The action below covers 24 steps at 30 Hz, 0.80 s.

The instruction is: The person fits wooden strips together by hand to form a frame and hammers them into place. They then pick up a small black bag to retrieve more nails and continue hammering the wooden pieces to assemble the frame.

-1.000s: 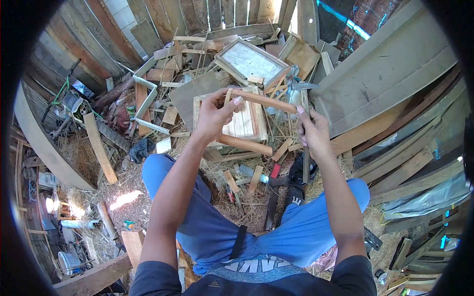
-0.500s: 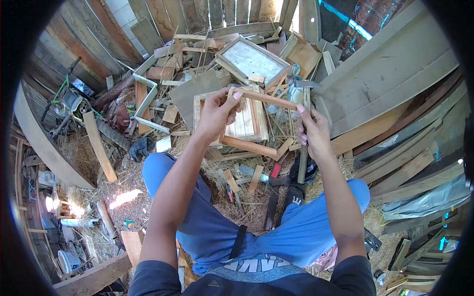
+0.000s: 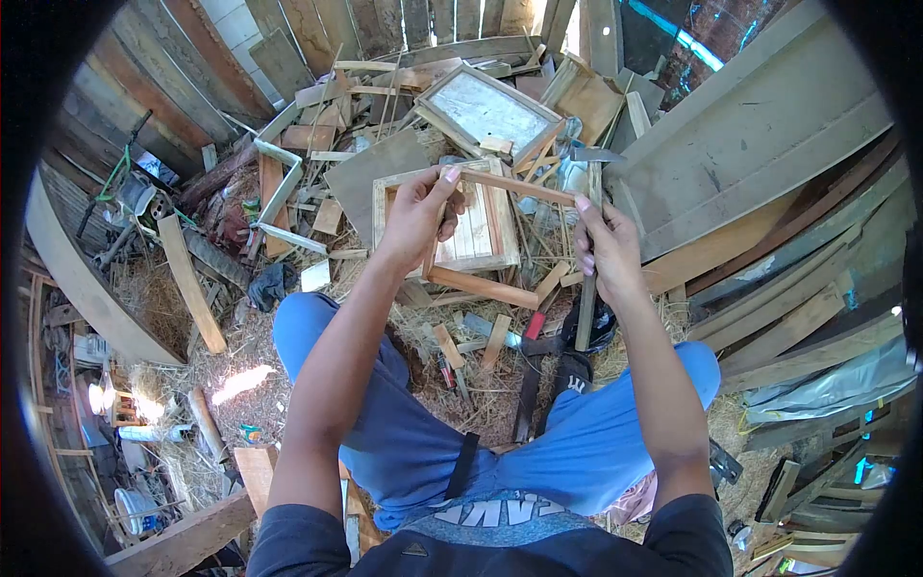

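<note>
Between my hands is a three-sided wooden frame [image 3: 519, 188], made of narrow reddish-brown strips. My left hand [image 3: 420, 216] is closed around its upper left corner, thumb on top. The far strip runs from there to my right hand [image 3: 608, 242], which pinches its right end between thumb and fingers. Toward me, the lower strip [image 3: 486, 288] ends free at the right. Below the held frame lies a pale wooden box-like panel [image 3: 498, 216] with a raised border. A hammer [image 3: 589, 313] with a long wooden handle lies right beside and partly behind my right hand.
Offcuts and straw cover the ground around my legs. A red-handled tool [image 3: 536, 325] lies near my right knee, and a white-faced framed panel [image 3: 490, 111] rests on the scrap pile ahead. A large grey board [image 3: 760, 144] leans at the right, long planks [image 3: 788, 332] below it.
The held frame and both hands have shifted very slightly up and left in the view. Both grips stay the same.
</note>
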{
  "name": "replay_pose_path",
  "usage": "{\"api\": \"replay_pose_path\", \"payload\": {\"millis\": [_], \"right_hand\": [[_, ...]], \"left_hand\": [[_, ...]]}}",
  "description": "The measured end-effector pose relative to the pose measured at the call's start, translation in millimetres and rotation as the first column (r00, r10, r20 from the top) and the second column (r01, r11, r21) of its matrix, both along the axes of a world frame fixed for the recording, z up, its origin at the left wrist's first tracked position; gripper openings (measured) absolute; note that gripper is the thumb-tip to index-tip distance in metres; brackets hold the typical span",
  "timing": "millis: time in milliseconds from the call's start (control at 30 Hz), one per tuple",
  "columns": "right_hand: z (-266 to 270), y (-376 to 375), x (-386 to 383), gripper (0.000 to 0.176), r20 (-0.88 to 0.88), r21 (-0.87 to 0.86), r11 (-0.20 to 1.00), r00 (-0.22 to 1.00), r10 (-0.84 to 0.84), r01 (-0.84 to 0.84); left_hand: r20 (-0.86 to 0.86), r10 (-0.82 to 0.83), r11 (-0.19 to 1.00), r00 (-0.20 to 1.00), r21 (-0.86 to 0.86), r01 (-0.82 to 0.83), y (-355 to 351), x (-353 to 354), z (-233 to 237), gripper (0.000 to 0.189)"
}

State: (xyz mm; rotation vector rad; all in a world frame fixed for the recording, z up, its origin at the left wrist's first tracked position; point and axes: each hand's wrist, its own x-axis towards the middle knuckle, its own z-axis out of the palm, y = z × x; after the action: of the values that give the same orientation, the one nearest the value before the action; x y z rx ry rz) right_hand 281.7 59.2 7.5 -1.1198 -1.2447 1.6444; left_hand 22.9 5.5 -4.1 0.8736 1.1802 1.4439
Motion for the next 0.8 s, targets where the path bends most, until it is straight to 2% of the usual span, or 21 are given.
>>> {"api": "replay_pose_path", "payload": {"millis": [400, 500, 567, 733, 800], "right_hand": [[1, -1, -3, 0.034, -0.041, -0.015, 0.999, 0.999, -0.029, 0.028], [-4, -1, -5, 0.034, -0.030, -0.006, 1.000, 0.999, -0.030, 0.030], [-10, 0, -4, 0.032, -0.007, -0.021, 1.000, 1.000, -0.013, 0.013], [-11, -5, -8, 0.031, 0.005, -0.005, 0.998, 0.998, 0.063, -0.063], [-10, -7, -9, 0.034, 0.073, 0.011, 0.991, 0.988, 0.135, -0.137]], "left_hand": [[0.023, -0.006, 0.999, 1.000, -0.045, 0.007, 0, -2, -1, 0.034], [0.086, 0.024, 0.998, 0.996, -0.061, -0.019, 1, -1, -2, 0.034], [0.166, 0.191, 0.977, 0.968, -0.130, -0.170, 5, -4, -6, 0.034], [0.240, 0.343, 0.935, 0.908, -0.181, -0.305, 14, -14, -15, 0.041], [0.257, 0.378, 0.921, 0.890, -0.207, -0.331, 15, -17, -18, 0.042]]}}
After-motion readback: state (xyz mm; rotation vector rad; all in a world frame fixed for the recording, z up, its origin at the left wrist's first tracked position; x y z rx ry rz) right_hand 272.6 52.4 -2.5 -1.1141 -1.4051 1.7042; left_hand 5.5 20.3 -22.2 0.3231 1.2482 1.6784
